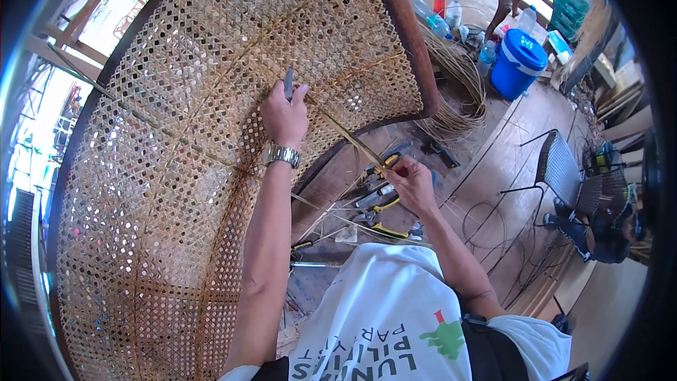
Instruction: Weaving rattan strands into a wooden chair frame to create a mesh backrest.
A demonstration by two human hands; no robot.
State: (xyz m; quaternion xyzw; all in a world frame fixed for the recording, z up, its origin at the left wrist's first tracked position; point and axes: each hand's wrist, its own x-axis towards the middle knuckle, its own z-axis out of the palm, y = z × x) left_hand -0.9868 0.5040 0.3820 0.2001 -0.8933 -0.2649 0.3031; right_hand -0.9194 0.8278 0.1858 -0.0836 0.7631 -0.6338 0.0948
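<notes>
A large woven cane panel [169,190] in a dark wooden frame [416,42] fills the left and centre. My left hand [284,118], with a metal watch at its wrist, lies on the weave. Its fingers are closed round a narrow, flat metal blade [288,85] whose tip points away from me; its handle is hidden. A long cane strip [349,135] runs from the weave beside my left fingers to my right hand [412,182]. There, thumb and fingers pinch its near end, right of the panel and over the tools.
Yellow-handled pliers [388,230] and other tools lie on the floor below my right hand. Coiled cane [458,92] rests beyond the frame. A blue cooler [519,63], several bottles and a dark chair [560,162] stand to the right.
</notes>
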